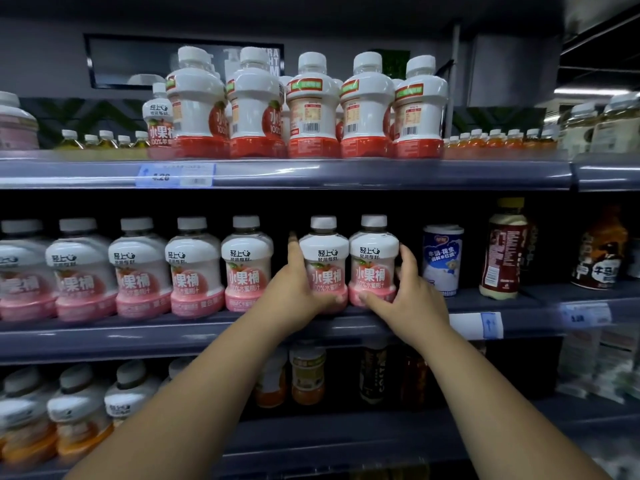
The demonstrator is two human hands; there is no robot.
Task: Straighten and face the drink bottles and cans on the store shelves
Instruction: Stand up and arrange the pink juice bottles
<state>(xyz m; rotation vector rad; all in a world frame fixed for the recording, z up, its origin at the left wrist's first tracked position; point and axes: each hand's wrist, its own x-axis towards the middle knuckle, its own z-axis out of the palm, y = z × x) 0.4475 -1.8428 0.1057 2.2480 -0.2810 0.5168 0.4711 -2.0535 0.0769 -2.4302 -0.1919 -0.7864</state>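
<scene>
On the middle shelf (173,336), right up at the front edge, is where the action is. The left hand (294,289) wraps the left pink bottle (323,258) from its outer side, with the thumb low across the front and the fingers reaching up into the gap beside it. The right hand (407,299) mirrors that on the right pink bottle (374,254), thumb along the base and fingers curled round the right flank. So each hand holds its own bottle.

Both bottles sit straight ahead of the hands, upright, touching each other, labels facing out. What matters is that gap: the pair stands apart from the pink row (138,271) on the left. My guess is the next job is sliding the pair left to close it. The left hand is nearer the gap, but its fingers are in it, so they'd need to clear out first.

The shelf looks smooth enough to slide on rather than lift. There's fair headroom over the caps under the top shelf (346,173). It's tight on the right though: a blue-and-white can (443,258) sits just beside the right fingers, with a brown bottle (505,247) past it. Up top, several red bottles (311,109) show barcodes, so those likely still need turning.
</scene>
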